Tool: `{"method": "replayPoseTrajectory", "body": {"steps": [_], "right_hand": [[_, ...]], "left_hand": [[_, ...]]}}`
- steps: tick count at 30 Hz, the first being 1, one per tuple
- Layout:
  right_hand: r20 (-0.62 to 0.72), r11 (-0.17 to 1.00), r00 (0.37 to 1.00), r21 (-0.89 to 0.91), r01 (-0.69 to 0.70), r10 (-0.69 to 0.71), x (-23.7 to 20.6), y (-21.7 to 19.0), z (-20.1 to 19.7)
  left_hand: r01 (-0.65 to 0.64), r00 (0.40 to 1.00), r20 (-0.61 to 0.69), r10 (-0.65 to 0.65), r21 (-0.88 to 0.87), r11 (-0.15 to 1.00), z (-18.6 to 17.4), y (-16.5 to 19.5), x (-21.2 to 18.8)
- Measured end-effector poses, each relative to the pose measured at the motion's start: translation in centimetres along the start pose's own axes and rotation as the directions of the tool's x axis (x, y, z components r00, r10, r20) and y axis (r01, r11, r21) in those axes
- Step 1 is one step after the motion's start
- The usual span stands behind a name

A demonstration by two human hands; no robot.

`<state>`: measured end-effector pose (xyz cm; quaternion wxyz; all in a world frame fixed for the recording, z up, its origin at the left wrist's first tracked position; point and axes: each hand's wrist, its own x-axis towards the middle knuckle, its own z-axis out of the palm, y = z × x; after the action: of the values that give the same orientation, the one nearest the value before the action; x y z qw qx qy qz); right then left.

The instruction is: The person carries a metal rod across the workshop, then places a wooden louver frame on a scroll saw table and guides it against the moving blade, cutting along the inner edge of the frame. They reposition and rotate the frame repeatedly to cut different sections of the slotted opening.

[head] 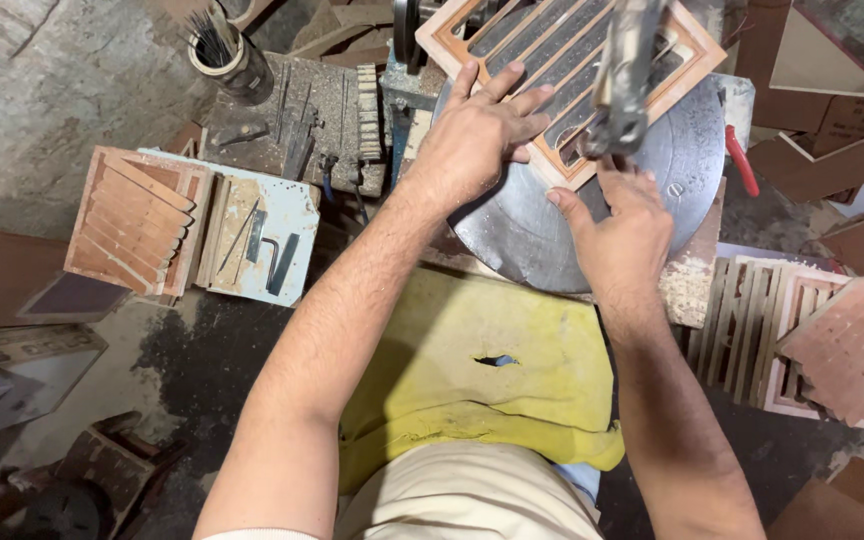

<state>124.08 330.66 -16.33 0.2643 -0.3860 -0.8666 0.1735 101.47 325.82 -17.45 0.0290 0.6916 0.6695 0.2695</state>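
The left hand (477, 135) lies flat, fingers spread, pressing on the slotted wooden panel (562, 60), which rests tilted on the round metal table (542, 240) at twelve o'clock. The right hand (617, 225) steadies the panel's lower edge with its fingers together; whether it pinches the panel I cannot tell. A blurred cutter head (622, 80) hangs over the slots. Finished panels (137, 220) lie at nine o'clock.
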Motion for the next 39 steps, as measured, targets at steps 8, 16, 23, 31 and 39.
{"method": "replayPoseTrajectory", "body": {"steps": [8,16,23,31,39], "right_hand": [[-0.061,0.996,0.994,-0.041,0.084,-0.087,0.3,0.1,0.5],[-0.004,0.991,0.991,0.003,0.135,-0.135,0.9,-0.3,-0.5],[0.103,0.992,0.988,0.07,0.104,-0.111,2.4,1.1,-2.1],[0.144,0.985,0.978,0.109,0.133,-0.148,3.0,2.5,-1.9],[0.163,0.99,0.976,0.035,0.14,-0.144,3.2,2.6,-1.9]], "left_hand": [[-0.033,0.999,0.009,0.033,0.025,0.999,0.3,-0.8,1.0],[0.028,0.999,-0.026,-0.027,0.067,0.997,-0.1,0.9,-0.8],[0.101,0.981,-0.182,-0.07,0.17,0.98,0.4,3.5,-3.5],[0.087,0.966,-0.244,-0.083,0.009,0.996,0.6,3.6,-4.1],[0.097,0.972,-0.207,-0.11,-0.072,0.993,1.1,2.7,-3.1]]}}
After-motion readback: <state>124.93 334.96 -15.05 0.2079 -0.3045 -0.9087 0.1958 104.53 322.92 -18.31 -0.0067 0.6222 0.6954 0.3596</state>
